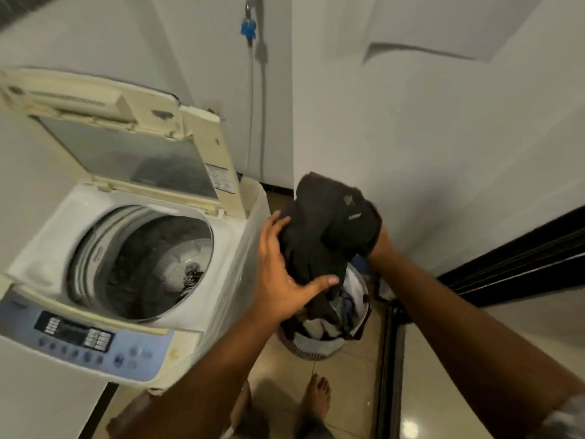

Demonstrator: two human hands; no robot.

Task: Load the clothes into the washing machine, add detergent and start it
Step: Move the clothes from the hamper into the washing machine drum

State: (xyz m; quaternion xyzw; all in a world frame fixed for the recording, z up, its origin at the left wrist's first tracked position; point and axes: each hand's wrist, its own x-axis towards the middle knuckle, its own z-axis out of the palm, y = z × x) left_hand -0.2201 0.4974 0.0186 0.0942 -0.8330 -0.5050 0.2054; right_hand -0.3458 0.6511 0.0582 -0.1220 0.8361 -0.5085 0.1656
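Note:
A bundle of dark clothes point(329, 226) is lifted above the laundry basket point(316, 346), held between both hands. My left hand point(278, 267) grips its left side, thumb under the cloth. My right hand point(381, 245) holds the right side, mostly hidden behind the fabric. The top-loading washing machine point(221, 280) stands to the left with its lid point(126, 144) raised. Its drum point(142, 264) shows a small striped garment point(191, 277) at the bottom. More clothes fill the basket below the bundle.
The machine's blue control panel point(85, 340) faces me at the front. A white wall stands behind the basket, with a dark door frame point(512, 258) on the right. A hose with a blue tap point(248, 26) hangs in the corner. My bare foot point(316, 403) is on the tiled floor.

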